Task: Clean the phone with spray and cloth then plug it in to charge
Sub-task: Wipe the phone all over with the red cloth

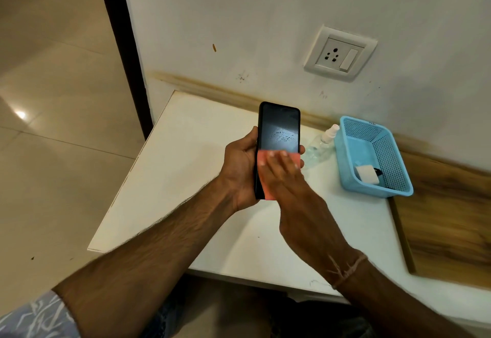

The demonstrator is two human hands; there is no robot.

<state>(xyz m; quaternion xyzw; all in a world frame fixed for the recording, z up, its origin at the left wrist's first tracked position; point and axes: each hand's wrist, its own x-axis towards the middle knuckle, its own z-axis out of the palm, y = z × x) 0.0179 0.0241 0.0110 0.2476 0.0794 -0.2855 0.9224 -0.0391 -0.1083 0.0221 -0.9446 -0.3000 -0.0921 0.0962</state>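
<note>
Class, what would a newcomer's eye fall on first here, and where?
The black phone, droplets on its screen, is held mid-frame by the left hand while the right hand presses a pink cloth on its lower half. Right of it stands a light-blue plastic mesh basket on the white table.

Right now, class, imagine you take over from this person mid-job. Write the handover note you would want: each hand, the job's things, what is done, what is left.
Left hand grips the phone above the table, screen facing the camera.
Right hand presses the pink cloth flat on the screen's lower part, fingers straight.
Spray bottle is on the table beside the blue basket; a white charger lies in the basket. Wall socket is empty.
Done: spraying, judging by the droplets on the screen. Wiping is under way.
Left: wipe off the droplets, then plug the phone in.
</note>
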